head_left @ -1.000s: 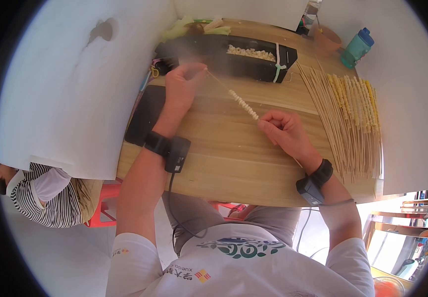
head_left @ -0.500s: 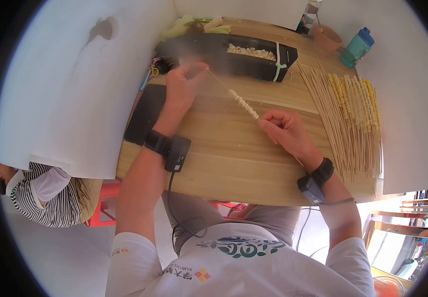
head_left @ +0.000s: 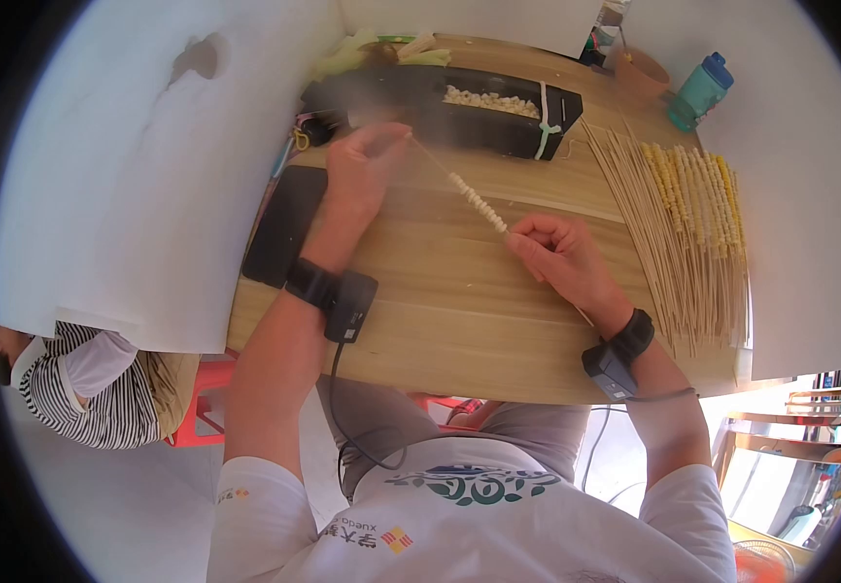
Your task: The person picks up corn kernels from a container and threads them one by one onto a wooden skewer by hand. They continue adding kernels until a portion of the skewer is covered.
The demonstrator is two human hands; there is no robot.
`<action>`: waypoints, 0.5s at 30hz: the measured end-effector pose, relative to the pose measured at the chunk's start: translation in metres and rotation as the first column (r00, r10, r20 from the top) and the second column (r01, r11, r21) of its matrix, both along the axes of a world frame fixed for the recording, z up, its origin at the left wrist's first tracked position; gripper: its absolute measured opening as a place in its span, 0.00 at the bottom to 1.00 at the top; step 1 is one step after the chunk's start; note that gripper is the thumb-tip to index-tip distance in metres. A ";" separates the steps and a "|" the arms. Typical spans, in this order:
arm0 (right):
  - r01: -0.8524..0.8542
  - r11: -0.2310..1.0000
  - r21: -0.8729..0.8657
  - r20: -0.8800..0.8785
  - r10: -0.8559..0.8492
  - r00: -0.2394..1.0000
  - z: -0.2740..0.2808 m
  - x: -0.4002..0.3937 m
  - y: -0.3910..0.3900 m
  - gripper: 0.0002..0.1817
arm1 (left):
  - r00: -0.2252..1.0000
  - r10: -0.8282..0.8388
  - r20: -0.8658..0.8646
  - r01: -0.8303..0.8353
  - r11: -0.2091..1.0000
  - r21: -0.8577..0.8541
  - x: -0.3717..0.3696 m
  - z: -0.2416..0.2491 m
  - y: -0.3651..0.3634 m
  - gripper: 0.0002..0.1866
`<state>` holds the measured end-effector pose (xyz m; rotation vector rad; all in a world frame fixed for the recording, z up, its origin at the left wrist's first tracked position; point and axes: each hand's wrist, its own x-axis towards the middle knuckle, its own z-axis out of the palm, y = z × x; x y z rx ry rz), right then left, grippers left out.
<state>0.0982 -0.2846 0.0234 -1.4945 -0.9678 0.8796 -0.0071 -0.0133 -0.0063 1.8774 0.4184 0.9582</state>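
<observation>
Slanting across the table is a thin wooden skewer (head_left: 428, 154), threaded along its middle with a row of pale kernels (head_left: 479, 203) that look like corn. My right hand (head_left: 566, 260) pinches it just below the kernels, and its lower end shows past my palm near the wrist. At the upper tip, my left hand (head_left: 360, 170) has thumb and forefinger closed together; any small kernel between them is too blurred to make out. Behind my left hand, a black box (head_left: 522, 144) holds loose pale kernels (head_left: 491, 101) and has a light band tied around it.
Many bare skewers (head_left: 649, 253) lie at the right, beside several filled skewers (head_left: 702, 194). A teal bottle (head_left: 700, 92) and a brown pot (head_left: 642, 76) stand at the back right. Husks (head_left: 352, 56) lie behind the box; a dark flat pad (head_left: 286, 225) lies left.
Both hands and the skewer stay almost in place. The whole view has shifted very slightly.
</observation>
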 end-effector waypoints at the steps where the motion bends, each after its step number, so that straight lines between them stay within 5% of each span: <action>1: -0.001 1.000 0.005 -0.006 0.001 1.000 0.000 0.000 0.000 0.09 | 1.000 -0.006 0.007 0.006 1.000 -0.013 0.000 0.000 0.000 0.09; 15: 0.013 1.000 0.009 -0.001 -0.013 1.000 -0.001 0.001 0.000 0.09 | 0.996 -0.048 0.070 0.056 0.991 -0.120 0.000 0.004 -0.008 0.09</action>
